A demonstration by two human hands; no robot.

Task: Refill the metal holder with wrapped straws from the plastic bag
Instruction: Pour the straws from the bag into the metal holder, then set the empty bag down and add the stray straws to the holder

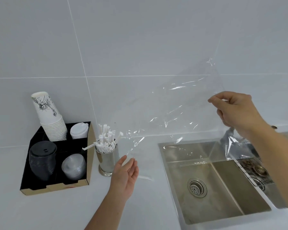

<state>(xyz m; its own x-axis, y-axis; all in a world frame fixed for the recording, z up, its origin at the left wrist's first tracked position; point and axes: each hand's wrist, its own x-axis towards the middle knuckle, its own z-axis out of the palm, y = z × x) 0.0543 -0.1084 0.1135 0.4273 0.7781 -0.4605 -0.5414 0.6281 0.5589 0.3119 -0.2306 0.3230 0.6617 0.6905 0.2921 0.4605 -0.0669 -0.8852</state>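
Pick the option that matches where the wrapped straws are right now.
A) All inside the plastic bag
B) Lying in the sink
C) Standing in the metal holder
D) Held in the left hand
C: the wrapped straws stand bunched in the metal holder, while the clear plastic bag pinched by the right hand looks empty.

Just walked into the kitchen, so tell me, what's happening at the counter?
A person is restocking straws. The right hand holds up a clear plastic bag that looks empty, and the left hand is open beside its lower end. The metal holder beside the cup organiser is packed with wrapped straws. One more wrapped straw lies on the counter.
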